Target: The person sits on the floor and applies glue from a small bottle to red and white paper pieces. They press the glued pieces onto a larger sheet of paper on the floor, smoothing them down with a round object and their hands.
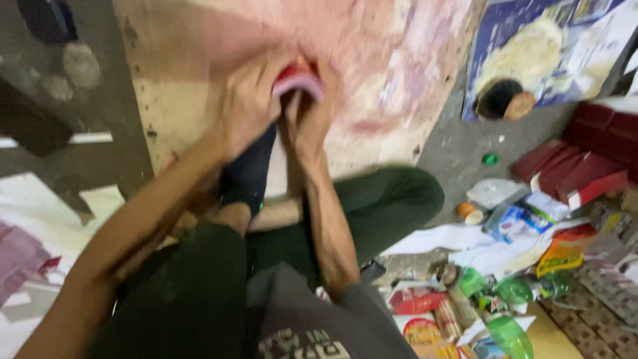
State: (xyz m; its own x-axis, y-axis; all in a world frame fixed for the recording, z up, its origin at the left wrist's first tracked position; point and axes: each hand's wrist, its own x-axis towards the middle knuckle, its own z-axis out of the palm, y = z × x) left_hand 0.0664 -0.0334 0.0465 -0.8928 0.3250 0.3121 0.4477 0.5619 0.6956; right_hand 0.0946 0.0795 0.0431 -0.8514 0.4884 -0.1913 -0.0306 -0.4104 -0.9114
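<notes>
Both my hands meet over a wooden board (173, 86) stained pink. My left hand (249, 103) and my right hand (309, 116) together grip a small red and pink object (298, 78), pressed against the board. The frame is blurred, so what the object is cannot be made out. My legs in dark trousers (372, 199) are folded under my arms, and a dark blue cloth (249, 169) lies below my hands.
On the right floor lie scattered papers (458, 236), green plastic bottles (512, 289), packets (565, 249), dark red boxes (585, 166) and a blue printed sheet (531, 46) bearing a dark round cup (500, 98). Pink cloth (20, 256) and white sheets lie at left.
</notes>
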